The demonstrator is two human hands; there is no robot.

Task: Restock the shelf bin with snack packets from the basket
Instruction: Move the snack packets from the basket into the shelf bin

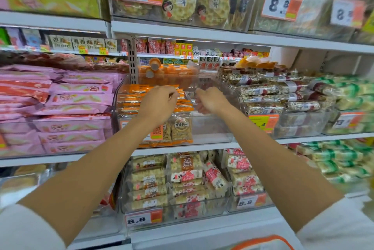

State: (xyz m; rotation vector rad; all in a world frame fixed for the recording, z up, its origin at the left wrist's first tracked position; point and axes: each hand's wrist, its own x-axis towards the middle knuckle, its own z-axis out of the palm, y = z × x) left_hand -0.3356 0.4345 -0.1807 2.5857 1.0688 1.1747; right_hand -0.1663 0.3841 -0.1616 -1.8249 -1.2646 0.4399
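A clear plastic shelf bin (214, 128) sits on the middle shelf. Its left half holds a stack of orange snack packets (129, 101), and its right half looks bare. My left hand (159, 102) is on top of that stack, with its fingers curled down round the uppermost packets. My right hand (210, 101) hovers over the bin's bare right half. Its fingers are loosely curled and I see nothing in them. The orange-rimmed basket (263, 242) peeks in at the bottom edge, between my arms.
Pink wafer packs (77, 100) fill the bin to the left, and nut bars (269, 95) fill the bin to the right. Bins of puffed-rice cakes (182, 181) stand on the shelf below. A steel shelf upright (132, 61) rises behind the bin. The shelf above carries price cards.
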